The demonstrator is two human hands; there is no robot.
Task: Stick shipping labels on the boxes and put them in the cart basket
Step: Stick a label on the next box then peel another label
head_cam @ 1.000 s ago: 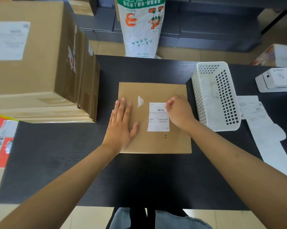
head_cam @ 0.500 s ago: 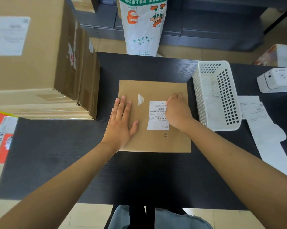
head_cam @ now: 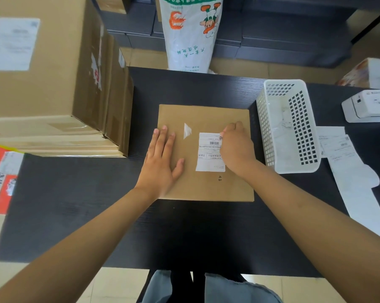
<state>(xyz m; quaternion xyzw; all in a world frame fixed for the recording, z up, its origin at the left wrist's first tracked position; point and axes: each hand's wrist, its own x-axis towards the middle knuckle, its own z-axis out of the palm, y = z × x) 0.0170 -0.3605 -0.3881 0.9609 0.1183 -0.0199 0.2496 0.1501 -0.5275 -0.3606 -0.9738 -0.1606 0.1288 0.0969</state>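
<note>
Left hand (head_cam: 160, 162) lies flat, fingers spread, on a flat cardboard box (head_cam: 206, 186) at the centre of a black table (head_cam: 75, 215). Right hand (head_cam: 236, 147), curled loosely, presses the right edge of a white shipping label (head_cam: 208, 156) stuck on the box top. At 3 o'clock, just beside the box, stands a white basket (head_cam: 294, 127); loose paper strips (head_cam: 355, 182) lie beyond it. Stacked cartons (head_cam: 53, 84) fill 10 o'clock.
</note>
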